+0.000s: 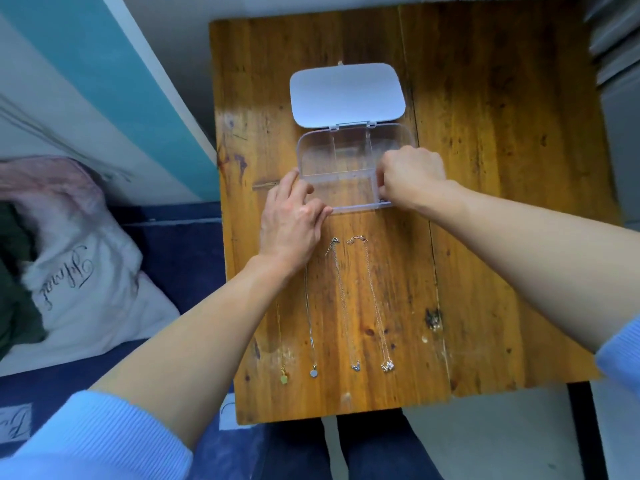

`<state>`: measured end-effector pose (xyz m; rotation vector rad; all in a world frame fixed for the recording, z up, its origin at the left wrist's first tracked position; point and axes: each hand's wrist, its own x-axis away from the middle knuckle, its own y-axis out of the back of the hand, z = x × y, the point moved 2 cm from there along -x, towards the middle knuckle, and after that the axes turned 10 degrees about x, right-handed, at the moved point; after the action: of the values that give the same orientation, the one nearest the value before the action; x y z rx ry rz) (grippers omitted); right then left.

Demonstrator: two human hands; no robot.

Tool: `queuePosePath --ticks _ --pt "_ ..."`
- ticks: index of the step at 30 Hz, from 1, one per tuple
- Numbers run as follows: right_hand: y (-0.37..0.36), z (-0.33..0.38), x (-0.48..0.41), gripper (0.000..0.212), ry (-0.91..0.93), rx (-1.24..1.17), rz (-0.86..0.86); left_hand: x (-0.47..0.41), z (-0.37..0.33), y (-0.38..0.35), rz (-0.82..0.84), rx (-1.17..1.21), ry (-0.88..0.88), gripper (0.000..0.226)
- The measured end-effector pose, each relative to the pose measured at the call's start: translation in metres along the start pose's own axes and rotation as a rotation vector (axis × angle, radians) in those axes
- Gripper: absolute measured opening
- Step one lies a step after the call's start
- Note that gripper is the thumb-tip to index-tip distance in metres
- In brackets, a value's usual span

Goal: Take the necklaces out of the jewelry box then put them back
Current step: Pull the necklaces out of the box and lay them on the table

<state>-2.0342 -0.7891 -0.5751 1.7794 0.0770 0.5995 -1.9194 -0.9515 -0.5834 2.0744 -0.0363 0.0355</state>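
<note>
Jewelry box: clear plastic, on the counter toward its far half; lid hinged fully back and lying flat; the compartments in view look empty. Four necklaces lie stretched out side by side on the counter just in front of the box, pendants toward the person. Judgement: removal is done or nearly so; the return of all four is yet to come.

Left hand: at the near-left corner of the box, thumb on the front wall, fingers along the left side; it grips and steadies the box. Right hand: knuckles up, fingers curled down into the near-right compartment; whether they pinch a chain there I cannot tell, the fingertips being hidden.
</note>
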Motion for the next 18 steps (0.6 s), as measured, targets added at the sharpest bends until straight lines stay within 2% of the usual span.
queuePosePath --ticks 4,11,15,18 --pt "0.0 -0.003 0.007 0.012 0.01 -0.07 -0.018 -0.001 0.001 -0.001 0.003 -0.014 -0.012 0.031" --pt "0.006 -0.027 0.031 0.02 -0.071 -0.445 -0.076 -0.002 0.001 0.001 0.009 -0.052 -0.032 0.035" --pt "0.007 -0.049 0.051 0.017 -0.162 -0.741 -0.025 -0.001 -0.004 0.001 0.022 -0.082 -0.005 0.033" --pt "0.003 -0.065 0.066 0.017 -0.255 -1.036 0.046 -0.003 -0.014 0.005 -0.042 -0.074 0.005 0.024"
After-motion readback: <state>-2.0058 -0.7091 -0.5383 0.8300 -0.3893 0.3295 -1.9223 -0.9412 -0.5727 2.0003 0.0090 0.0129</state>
